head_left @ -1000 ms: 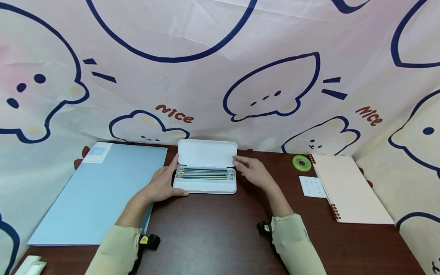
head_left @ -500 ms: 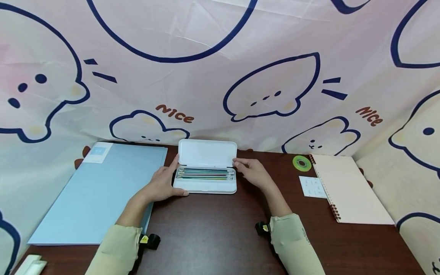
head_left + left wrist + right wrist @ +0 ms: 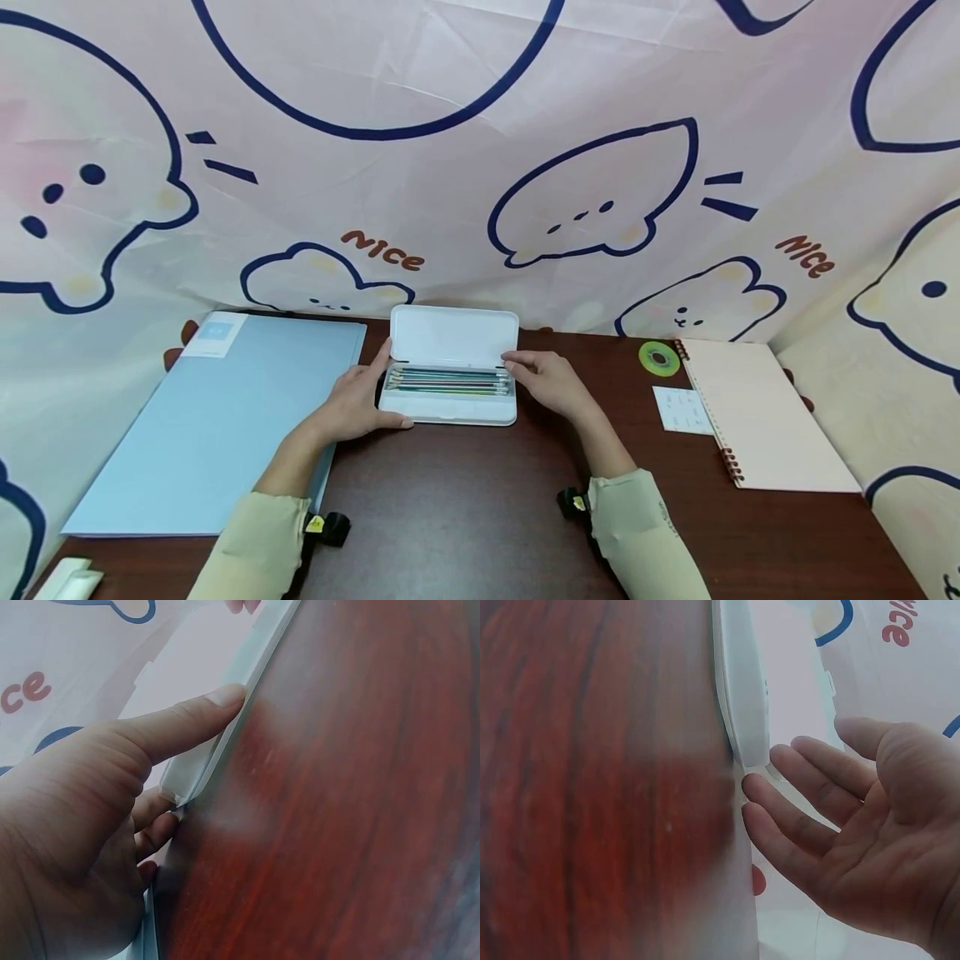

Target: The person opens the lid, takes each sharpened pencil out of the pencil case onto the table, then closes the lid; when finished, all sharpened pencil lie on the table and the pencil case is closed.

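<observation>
A white pencil case lies on the desk with its lid tipped back toward the backdrop. Several pencils in dark, green and pale colours fill its rear part. My left hand grips the case's left end. In the left wrist view, that hand's thumb lies over the front edge and the other fingers are partly hidden behind the end. At the hinge on the right, my right hand has its fingertips against the case. The right wrist view shows these fingers spread and slightly bent.
A large light-blue folder lies left of the case. On the right are a spiral notebook, a small printed card and a round green roll. Pale-green strips lie bottom left. A patterned cloth stands behind the desk.
My right fingertips have slid slightly left and down, from beside the lid to the hinge. My left hand and the pencil case have stayed put.
</observation>
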The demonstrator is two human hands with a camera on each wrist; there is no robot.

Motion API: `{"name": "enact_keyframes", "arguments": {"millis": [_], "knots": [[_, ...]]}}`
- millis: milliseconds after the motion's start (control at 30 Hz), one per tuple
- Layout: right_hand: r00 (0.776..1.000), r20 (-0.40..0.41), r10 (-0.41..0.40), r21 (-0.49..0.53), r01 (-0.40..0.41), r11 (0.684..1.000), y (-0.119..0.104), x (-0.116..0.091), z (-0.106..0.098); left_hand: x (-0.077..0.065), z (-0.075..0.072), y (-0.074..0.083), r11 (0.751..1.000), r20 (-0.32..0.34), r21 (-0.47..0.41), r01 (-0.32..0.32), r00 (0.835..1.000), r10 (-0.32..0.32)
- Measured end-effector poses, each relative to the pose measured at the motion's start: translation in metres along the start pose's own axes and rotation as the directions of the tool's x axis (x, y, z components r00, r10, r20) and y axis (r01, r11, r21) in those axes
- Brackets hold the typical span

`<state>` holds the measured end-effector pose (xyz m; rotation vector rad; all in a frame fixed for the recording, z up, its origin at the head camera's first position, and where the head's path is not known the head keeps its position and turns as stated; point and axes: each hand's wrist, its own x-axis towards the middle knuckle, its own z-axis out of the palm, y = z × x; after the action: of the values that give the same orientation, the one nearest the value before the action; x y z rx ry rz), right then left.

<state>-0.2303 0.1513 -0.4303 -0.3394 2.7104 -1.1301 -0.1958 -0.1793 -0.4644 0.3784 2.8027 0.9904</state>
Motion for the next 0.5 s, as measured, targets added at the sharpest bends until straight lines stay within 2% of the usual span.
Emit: {"name": "enact_keyframes", "arguments": {"millis": [233, 500], "knots": [[0.998, -0.032, -0.053, -0.046, 0.051, 0.998, -0.005, -0.0023, 0.0001, -0.0013, 0.0013, -0.0002, 1.0, -0.005, -0.008, 0.02, 1.0, -0.02], [0.998, 0.003, -0.059, -0.086, 0.059, 0.995, -0.0083, -0.0029, 0.0041, -0.0012, 0.0013, -0.0001, 1.0, -0.007, -0.002, 0.014, 1.0, -0.014]]}}
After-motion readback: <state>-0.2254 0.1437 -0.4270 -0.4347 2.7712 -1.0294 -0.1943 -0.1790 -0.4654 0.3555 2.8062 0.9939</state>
